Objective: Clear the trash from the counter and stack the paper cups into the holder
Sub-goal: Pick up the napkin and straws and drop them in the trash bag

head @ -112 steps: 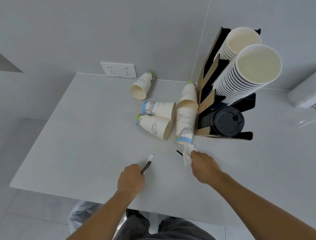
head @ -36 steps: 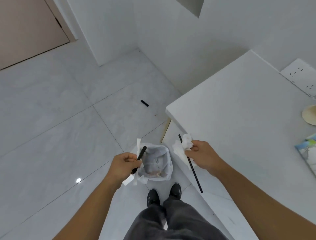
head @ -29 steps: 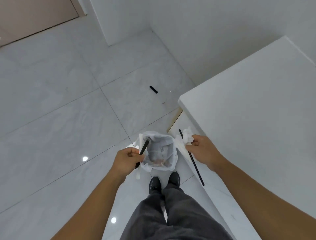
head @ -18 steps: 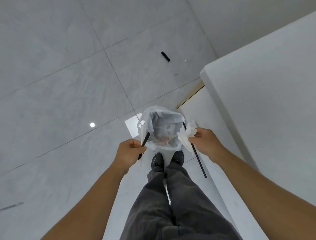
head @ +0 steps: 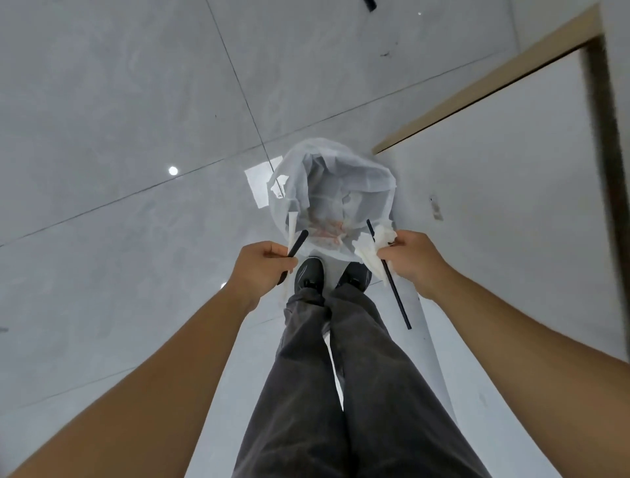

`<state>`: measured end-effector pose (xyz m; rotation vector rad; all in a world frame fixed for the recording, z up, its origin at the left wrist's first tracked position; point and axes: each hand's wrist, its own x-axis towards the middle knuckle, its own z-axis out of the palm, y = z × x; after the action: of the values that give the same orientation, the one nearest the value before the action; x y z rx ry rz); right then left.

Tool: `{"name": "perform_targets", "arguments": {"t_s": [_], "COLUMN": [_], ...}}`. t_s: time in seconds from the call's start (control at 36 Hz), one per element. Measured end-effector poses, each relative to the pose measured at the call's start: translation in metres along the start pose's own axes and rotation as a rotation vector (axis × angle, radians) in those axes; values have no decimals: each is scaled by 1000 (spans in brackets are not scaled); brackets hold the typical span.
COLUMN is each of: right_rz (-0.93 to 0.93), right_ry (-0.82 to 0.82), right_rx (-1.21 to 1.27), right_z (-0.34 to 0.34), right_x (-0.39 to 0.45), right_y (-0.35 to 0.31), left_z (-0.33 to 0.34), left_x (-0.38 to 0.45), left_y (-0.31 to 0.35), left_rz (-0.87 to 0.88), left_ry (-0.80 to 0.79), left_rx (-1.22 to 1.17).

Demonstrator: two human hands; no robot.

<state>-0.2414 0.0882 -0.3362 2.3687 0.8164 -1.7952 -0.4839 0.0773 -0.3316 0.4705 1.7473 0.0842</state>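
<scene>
A small bin lined with a white plastic bag [head: 341, 184] stands on the floor just in front of my shoes, with some pinkish trash at its bottom. My left hand [head: 260, 269] grips a short black stick [head: 296, 244] and a white paper wrapper [head: 291, 228] at the bin's near left rim. My right hand [head: 410, 261] pinches a crumpled white tissue [head: 371, 252] together with a long black straw [head: 395, 293], held at the bin's near right rim. The cups and the holder are out of view.
The white side panel of the counter [head: 511, 204] with a tan edge strip rises on the right. Grey tiled floor [head: 119, 136] spreads to the left. My legs and black shoes [head: 310, 273] stand right behind the bin. A small black piece [head: 370, 4] lies on the floor far ahead.
My view has turned from the counter and tilted down over the bin. Both hands, each holding its trash, have come in to the bin's rim.
</scene>
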Motion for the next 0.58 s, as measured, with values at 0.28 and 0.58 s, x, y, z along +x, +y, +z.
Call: {"name": "perform_targets", "arguments": {"t_s": [0.28,0.58], "right_rz": [45,83], "right_ry": [-10,-8], "right_rx": [64,128], "right_z": [36,82], "right_x": [80,161], "right_y": [16,36], "left_z": [32,71], "left_x": [79,158], "left_y": [-44,-44], "left_rz": [-81,14], "left_ry": [-23,-26], "left_rx": [-51,61]}}
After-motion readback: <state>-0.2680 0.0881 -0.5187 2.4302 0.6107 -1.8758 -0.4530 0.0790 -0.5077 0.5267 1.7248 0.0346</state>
